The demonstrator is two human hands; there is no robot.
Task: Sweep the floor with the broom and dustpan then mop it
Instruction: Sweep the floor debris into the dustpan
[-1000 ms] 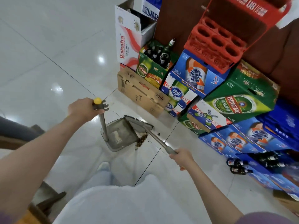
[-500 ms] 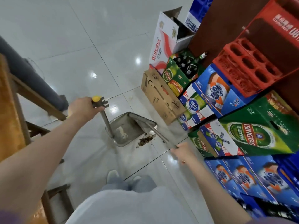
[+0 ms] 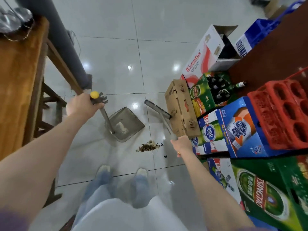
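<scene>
A person's left hand grips the dustpan handle; the right hand grips the broom, debris between them.

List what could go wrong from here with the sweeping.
1. The broom head sits beside the brown carton; a wide stroke may knock it or the beer boxes.
2. The debris pile lies outside the dustpan, in front of its lip; a fast sweep could scatter it past the pan.
3. A dark scrap lies apart and may be missed.
</scene>
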